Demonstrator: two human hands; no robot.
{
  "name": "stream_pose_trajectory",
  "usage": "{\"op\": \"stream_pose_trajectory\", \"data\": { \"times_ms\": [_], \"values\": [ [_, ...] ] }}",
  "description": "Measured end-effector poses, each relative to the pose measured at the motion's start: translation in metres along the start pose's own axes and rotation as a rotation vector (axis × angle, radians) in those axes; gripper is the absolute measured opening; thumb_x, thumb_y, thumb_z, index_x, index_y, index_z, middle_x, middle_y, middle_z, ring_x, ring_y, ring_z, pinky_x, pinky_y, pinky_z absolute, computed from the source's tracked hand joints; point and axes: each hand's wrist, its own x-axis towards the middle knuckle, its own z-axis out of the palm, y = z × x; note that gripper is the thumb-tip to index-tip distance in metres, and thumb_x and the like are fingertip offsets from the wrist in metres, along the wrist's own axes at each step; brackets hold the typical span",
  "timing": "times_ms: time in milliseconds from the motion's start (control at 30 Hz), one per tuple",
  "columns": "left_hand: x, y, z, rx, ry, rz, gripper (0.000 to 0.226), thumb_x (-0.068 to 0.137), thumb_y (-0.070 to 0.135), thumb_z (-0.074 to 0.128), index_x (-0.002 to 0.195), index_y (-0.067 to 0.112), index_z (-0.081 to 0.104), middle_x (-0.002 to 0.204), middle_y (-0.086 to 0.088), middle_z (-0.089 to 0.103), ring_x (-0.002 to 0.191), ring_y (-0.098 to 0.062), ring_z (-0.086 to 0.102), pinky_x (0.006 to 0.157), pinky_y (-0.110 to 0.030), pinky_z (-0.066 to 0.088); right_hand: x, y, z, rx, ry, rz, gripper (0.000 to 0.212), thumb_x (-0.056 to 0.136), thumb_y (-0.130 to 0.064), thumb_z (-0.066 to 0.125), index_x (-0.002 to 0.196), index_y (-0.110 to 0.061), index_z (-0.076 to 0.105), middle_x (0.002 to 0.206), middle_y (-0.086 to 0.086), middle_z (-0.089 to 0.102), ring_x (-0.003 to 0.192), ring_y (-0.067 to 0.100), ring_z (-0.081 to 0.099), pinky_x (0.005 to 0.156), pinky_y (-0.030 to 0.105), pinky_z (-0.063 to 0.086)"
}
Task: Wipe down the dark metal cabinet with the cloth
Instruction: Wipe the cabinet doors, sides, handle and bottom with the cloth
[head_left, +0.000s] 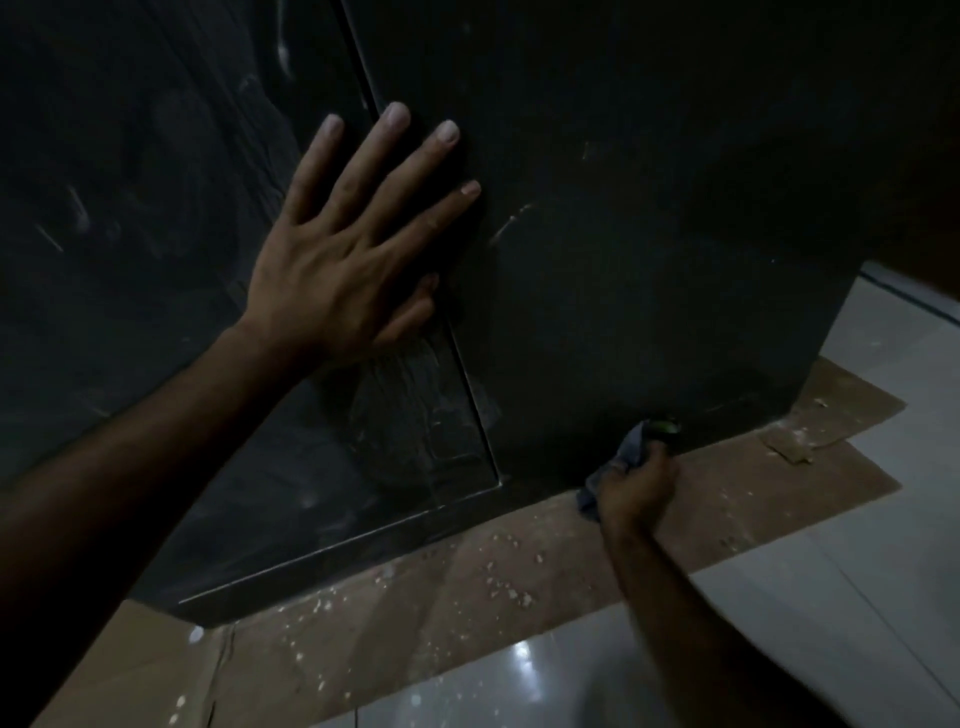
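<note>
The dark metal cabinet (649, 249) fills most of the head view, seen from above at its front corner. Its door face on the left carries dusty smears. My left hand (343, 260) lies flat against the cabinet, fingers spread and straight across the corner edge. Down at the foot of the cabinet's side wall, my right hand (636, 486) grips a bunched grey-blue cloth (621, 457) and holds it against the lower edge of the metal. Part of the cloth is hidden inside my fist.
The cabinet stands on brown cardboard sheets (467, 582) speckled with white crumbs and debris. Glossy light floor tiles (831, 597) lie to the right and front. A torn cardboard flap (789, 447) sits near the cabinet's far corner.
</note>
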Motion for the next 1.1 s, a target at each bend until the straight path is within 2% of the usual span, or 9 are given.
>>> {"op": "stream_pose_trajectory", "data": {
  "times_ms": [167,300,400,500,700,800,900,1000,1100],
  "values": [
    [0.001,0.005,0.000,0.011,0.014,-0.016,0.071,0.104,0.050,0.045,0.167,0.022,0.025,0.174,-0.012,0.021,0.160,-0.039,0.016,0.129,-0.059,0.008,-0.068,-0.002,0.028,-0.184,-0.159,-0.187,0.042,0.086,-0.022,0.075,0.123,-0.023,0.056,0.135,0.011,0.049,0.115,0.026,0.055,0.097,0.044,0.053],
    [0.000,0.001,0.002,0.013,0.006,-0.021,0.072,0.105,0.055,0.041,0.167,0.024,0.022,0.175,-0.010,0.014,0.162,-0.036,0.010,0.131,-0.056,0.002,-0.063,0.005,0.028,0.001,-0.407,-0.129,0.049,0.088,-0.014,0.074,0.133,-0.020,0.057,0.139,0.005,0.054,0.124,0.022,0.056,0.108,0.042,0.049],
    [-0.002,-0.001,0.002,0.014,0.004,-0.013,0.072,0.105,0.055,0.041,0.167,0.024,0.022,0.175,-0.010,0.015,0.162,-0.036,0.010,0.131,-0.056,0.003,-0.030,-0.002,0.010,0.093,-0.255,-0.050,0.044,0.088,-0.008,0.071,0.127,-0.025,0.058,0.131,0.006,0.060,0.122,0.027,0.059,0.108,0.045,0.049],
    [0.001,0.002,0.001,0.004,0.002,-0.015,0.072,0.105,0.056,0.040,0.167,0.024,0.023,0.175,-0.010,0.016,0.162,-0.036,0.009,0.131,-0.056,0.003,-0.015,-0.015,-0.003,0.007,-0.053,0.034,0.057,0.091,-0.015,0.071,0.143,-0.020,0.048,0.142,0.012,0.052,0.128,0.031,0.054,0.110,0.045,0.045],
    [0.001,0.002,-0.001,-0.001,0.015,-0.019,0.072,0.104,0.055,0.041,0.167,0.024,0.025,0.175,-0.010,0.018,0.162,-0.034,0.010,0.131,-0.056,0.005,-0.103,-0.026,0.021,-0.047,-0.443,-0.218,0.061,0.093,-0.025,0.071,0.148,-0.023,0.045,0.148,0.005,0.047,0.132,0.025,0.051,0.107,0.043,0.050],
    [0.001,0.002,0.000,-0.016,0.004,-0.022,0.071,0.104,0.052,0.043,0.167,0.024,0.025,0.175,-0.010,0.018,0.163,-0.034,0.008,0.131,-0.055,0.004,-0.091,-0.051,-0.005,0.086,-0.305,-0.232,0.040,0.093,-0.025,0.070,0.129,-0.034,0.055,0.136,-0.003,0.052,0.121,0.019,0.058,0.096,0.038,0.055],
    [-0.002,-0.001,-0.002,-0.011,-0.003,-0.010,0.070,0.105,0.053,0.041,0.167,0.024,0.025,0.175,-0.010,0.018,0.163,-0.034,0.008,0.131,-0.055,0.002,-0.071,-0.088,-0.029,0.289,-0.057,-0.222,0.041,0.098,-0.023,0.066,0.137,-0.024,0.054,0.138,0.001,0.050,0.114,0.009,0.053,0.091,0.025,0.046],
    [0.000,0.001,-0.004,-0.012,-0.028,-0.011,0.072,0.103,0.054,0.043,0.167,0.024,0.025,0.175,-0.010,0.017,0.163,-0.034,0.007,0.131,-0.055,0.002,-0.096,-0.130,-0.022,0.290,0.080,-0.458,0.030,0.102,-0.023,0.058,0.129,-0.010,0.060,0.135,0.010,0.049,0.107,0.012,0.055,0.088,0.013,0.038],
    [0.002,0.002,-0.006,-0.014,-0.038,-0.023,0.073,0.102,0.053,0.045,0.166,0.024,0.026,0.175,-0.010,0.018,0.163,-0.034,0.009,0.131,-0.055,0.004,-0.133,-0.128,-0.007,0.051,-0.161,-0.862,0.036,0.096,-0.026,0.062,0.131,-0.021,0.056,0.141,0.007,0.039,0.110,0.022,0.056,0.088,0.029,0.051]
  ]
}}
